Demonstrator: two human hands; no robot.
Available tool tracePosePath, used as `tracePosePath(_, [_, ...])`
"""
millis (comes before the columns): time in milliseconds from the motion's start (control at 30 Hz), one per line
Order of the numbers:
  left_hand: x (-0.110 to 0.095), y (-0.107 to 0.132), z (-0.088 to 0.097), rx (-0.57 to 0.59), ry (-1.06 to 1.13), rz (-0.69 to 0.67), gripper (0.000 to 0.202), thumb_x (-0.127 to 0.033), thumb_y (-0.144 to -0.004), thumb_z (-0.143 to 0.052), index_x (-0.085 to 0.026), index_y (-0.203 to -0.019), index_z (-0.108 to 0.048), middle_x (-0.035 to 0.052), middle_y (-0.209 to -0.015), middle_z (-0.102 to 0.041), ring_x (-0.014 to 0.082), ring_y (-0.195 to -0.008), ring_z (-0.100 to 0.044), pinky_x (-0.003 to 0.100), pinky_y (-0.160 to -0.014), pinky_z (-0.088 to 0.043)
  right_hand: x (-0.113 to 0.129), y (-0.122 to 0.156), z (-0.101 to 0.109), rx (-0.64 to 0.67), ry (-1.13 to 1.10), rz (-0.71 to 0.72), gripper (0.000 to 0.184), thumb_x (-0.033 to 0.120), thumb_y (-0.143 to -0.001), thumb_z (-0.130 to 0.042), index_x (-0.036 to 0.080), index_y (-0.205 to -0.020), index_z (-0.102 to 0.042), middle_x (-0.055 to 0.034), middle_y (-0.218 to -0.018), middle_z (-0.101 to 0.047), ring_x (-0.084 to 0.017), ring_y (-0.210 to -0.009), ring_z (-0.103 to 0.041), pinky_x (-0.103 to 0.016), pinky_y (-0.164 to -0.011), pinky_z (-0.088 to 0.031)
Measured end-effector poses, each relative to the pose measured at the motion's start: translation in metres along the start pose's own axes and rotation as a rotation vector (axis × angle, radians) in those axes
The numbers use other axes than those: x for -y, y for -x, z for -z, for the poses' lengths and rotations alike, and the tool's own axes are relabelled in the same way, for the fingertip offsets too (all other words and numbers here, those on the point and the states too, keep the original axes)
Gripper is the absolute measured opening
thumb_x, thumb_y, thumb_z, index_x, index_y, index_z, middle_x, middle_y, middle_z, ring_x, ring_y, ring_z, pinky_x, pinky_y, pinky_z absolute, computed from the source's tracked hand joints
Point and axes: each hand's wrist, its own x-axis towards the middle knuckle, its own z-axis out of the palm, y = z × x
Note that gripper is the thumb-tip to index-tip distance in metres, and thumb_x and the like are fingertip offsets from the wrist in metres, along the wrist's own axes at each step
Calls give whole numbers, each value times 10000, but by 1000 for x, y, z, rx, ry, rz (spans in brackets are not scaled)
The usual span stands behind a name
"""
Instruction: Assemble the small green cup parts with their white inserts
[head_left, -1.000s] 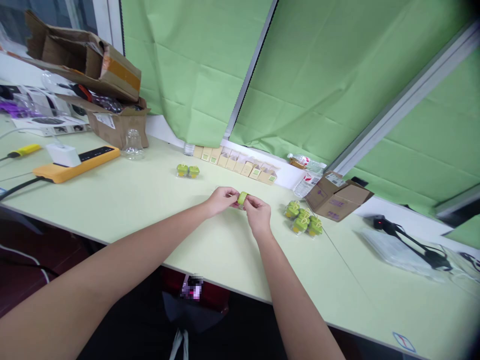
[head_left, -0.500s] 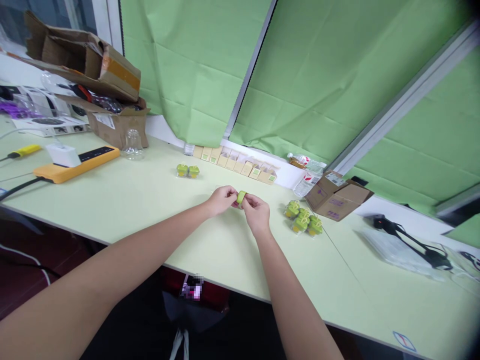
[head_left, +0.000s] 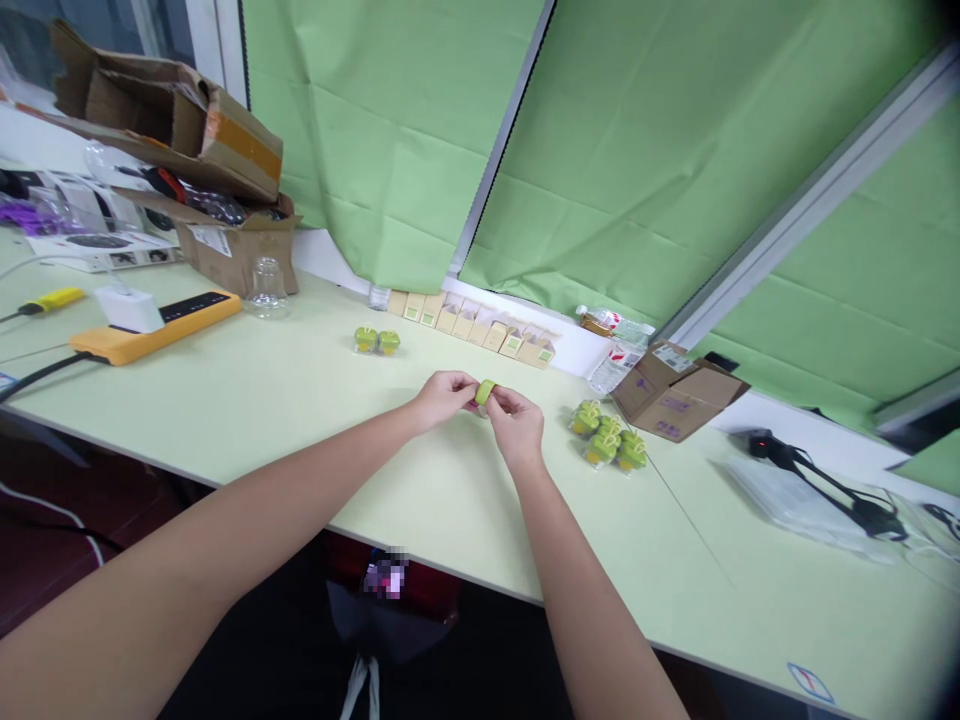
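Note:
My left hand (head_left: 445, 399) and my right hand (head_left: 517, 424) meet above the pale table, fingers pinched on either side of a small green-topped box (head_left: 485, 392). Its green top shows between the fingertips; most of its lower part is hidden behind them, with a bit of pink near the left fingertips. To the right of my right hand sits a cluster of similar green-topped clear boxes (head_left: 606, 436) with yellow inside and loops on top. Two more green-topped boxes (head_left: 376, 341) stand farther back, left of my hands.
Several small cardboard boxes (head_left: 480, 328) line the table's back edge. Plastic bottles (head_left: 613, 366) and a brown carton (head_left: 675, 395) stand at the right rear. On the left are an orange power strip (head_left: 169, 325), a clear glass jar (head_left: 267, 288) and stacked open cartons (head_left: 240, 245).
Both hands keep their pinch on the green-topped box. My right hand and the box have shifted only very slightly to the right in view.

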Motion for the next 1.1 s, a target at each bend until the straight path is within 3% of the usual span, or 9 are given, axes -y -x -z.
tracePosePath(433, [6, -2, -2, -57, -43, 1, 95, -162, -904, -536, -137, -813, -545, 7, -725, -637, 121, -617, -668, 311, -685, -589, 1, 2, -2, -5, 21, -23, 349, 396, -719, -703, 177, -984, -755, -51, -899, -756, -201, -796, -703, -338, -772, -586])
tracePosePath(633, [3, -1, -4, -23, -93, -44, 99, -222, -933, -513, -143, -880, -542, 20, -778, -630, 128, -609, -672, 276, -594, -566, 7, 1, -1, -86, -81, -88, 398, 425, -643, -799, 197, -927, -641, -2, -806, -665, -146, -669, -641, -307, -653, -592])
tracePosePath(700, [2, -1, -4, 11, -96, -56, 96, -215, -930, -510, -142, -885, -552, 20, -790, -622, 123, -632, -669, 266, -601, -564, 11, 1, 1, -34, -207, -139, 414, 439, -639, -813, 199, -911, -614, -10, -871, -657, -145, -720, -649, -303, -661, -592])
tracePosePath(867, [0, -1, 0, 39, -176, -50, 83, -197, -905, -529, -144, -894, -592, 28, -808, -624, 107, -661, -626, 212, -546, -524, 16, 1, 4, 236, -409, -258, 350, 423, -674, -816, 179, -876, -667, -28, -898, -681, -146, -806, -660, -267, -702, -552])
tracePosePath(1100, [-12, -1, 1, 34, -192, 48, 79, -212, -865, -572, -143, -854, -610, 30, -802, -623, 103, -635, -589, 213, -523, -489, 14, 0, 7, 310, -517, -245, 289, 378, -688, -825, 191, -850, -675, -18, -873, -696, -127, -749, -638, -268, -697, -534])
